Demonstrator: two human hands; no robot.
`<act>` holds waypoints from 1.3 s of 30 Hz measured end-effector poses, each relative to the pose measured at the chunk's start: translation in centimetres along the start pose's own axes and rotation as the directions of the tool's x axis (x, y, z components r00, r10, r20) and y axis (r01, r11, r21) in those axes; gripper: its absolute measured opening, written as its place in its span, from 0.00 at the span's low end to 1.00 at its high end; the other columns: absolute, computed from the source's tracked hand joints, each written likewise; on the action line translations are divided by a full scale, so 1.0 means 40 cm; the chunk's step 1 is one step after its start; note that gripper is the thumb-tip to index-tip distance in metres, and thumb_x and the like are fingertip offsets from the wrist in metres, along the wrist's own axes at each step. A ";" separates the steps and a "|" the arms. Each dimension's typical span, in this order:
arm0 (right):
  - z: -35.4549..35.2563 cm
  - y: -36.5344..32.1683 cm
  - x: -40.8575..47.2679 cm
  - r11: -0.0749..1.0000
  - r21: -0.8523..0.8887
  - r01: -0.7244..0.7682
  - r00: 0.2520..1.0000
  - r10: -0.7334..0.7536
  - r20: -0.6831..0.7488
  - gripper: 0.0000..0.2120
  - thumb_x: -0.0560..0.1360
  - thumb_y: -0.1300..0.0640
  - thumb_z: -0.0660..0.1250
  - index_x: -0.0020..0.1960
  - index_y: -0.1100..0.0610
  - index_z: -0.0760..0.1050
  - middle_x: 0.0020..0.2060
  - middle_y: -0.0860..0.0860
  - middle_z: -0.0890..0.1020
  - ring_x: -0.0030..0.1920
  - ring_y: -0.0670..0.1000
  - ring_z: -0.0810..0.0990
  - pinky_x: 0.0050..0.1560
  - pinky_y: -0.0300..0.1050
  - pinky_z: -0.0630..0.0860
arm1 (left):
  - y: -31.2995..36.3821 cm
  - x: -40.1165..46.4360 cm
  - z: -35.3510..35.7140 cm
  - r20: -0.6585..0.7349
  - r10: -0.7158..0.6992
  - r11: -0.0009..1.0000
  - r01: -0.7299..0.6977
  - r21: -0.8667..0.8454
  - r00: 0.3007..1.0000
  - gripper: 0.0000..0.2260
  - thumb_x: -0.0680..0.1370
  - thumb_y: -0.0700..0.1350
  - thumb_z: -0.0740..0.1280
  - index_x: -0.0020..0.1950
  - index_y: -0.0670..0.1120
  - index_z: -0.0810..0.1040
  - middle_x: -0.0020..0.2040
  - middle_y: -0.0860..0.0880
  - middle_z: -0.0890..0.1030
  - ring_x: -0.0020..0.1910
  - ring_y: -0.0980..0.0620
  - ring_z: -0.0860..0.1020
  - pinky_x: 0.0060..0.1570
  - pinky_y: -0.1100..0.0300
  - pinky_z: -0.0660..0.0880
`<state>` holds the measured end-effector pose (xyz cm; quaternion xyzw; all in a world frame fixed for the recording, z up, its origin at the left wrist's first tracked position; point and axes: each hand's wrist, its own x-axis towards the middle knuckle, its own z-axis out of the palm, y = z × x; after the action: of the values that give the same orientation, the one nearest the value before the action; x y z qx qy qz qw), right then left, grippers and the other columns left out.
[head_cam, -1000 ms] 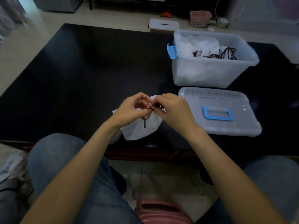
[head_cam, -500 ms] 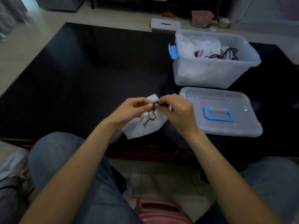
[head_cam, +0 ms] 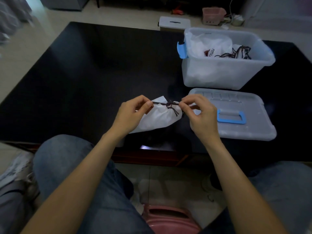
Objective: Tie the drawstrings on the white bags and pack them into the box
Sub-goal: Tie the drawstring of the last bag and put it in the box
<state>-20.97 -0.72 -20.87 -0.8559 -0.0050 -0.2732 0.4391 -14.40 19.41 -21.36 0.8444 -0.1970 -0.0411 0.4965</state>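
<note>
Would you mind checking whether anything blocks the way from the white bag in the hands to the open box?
Nothing visible does. The white bag is held over the table; the box stands open beyond the lid, which lies flat beside it.

The left hand (head_cam: pixel 133 114) covers the near left part of the white bag (head_cam: pixel 160 118), and the fingertips of both hands hide the ends of the dark drawstring (head_cam: pixel 170 104) they pinch. The right hand (head_cam: pixel 200 115) screens the near left corner of the lid (head_cam: pixel 236 114). Inside the box (head_cam: pixel 226 71) the packed bags show only dimly through the cloudy wall, their print too small to read.
</note>
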 end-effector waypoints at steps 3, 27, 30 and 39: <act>-0.009 -0.003 -0.016 0.981 0.051 -0.185 0.982 0.187 -0.035 0.03 0.75 0.58 0.68 0.42 0.53 0.77 0.37 0.43 0.80 0.38 0.42 0.78 0.39 0.36 0.75 | -0.007 -0.009 0.011 -0.006 0.133 0.957 -0.127 0.261 0.991 0.09 0.81 0.51 0.58 0.43 0.55 0.73 0.35 0.57 0.77 0.35 0.58 0.77 0.38 0.57 0.76; -0.071 0.063 -0.063 0.713 0.002 -0.702 0.709 0.698 0.099 0.18 0.80 0.50 0.59 0.68 0.53 0.68 0.56 0.48 0.76 0.53 0.49 0.77 0.48 0.40 0.72 | -0.031 0.001 0.035 0.175 0.033 0.949 -0.086 0.304 0.984 0.16 0.81 0.55 0.56 0.65 0.54 0.73 0.50 0.58 0.80 0.50 0.58 0.76 0.51 0.59 0.72; -0.065 0.027 -0.082 0.803 -0.174 -0.570 0.798 0.591 0.113 0.24 0.78 0.42 0.58 0.72 0.45 0.60 0.63 0.49 0.69 0.55 0.48 0.74 0.53 0.45 0.71 | -0.061 0.051 0.012 0.042 -0.069 0.914 0.047 0.403 0.997 0.19 0.79 0.53 0.62 0.69 0.53 0.69 0.61 0.51 0.76 0.58 0.54 0.74 0.56 0.57 0.71; 0.000 0.010 -0.178 0.865 -0.349 -0.360 0.881 0.439 0.180 0.23 0.76 0.51 0.67 0.69 0.48 0.64 0.60 0.51 0.67 0.50 0.44 0.70 0.44 0.31 0.66 | -0.104 0.114 0.048 0.086 -0.369 0.812 0.276 0.515 0.925 0.29 0.73 0.51 0.70 0.72 0.48 0.64 0.64 0.44 0.72 0.59 0.47 0.74 0.57 0.54 0.71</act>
<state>-26.92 0.70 -24.52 -0.9230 0.1600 -0.0616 0.3445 -9.50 17.91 -25.31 0.9565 -0.0989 -0.1503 0.2298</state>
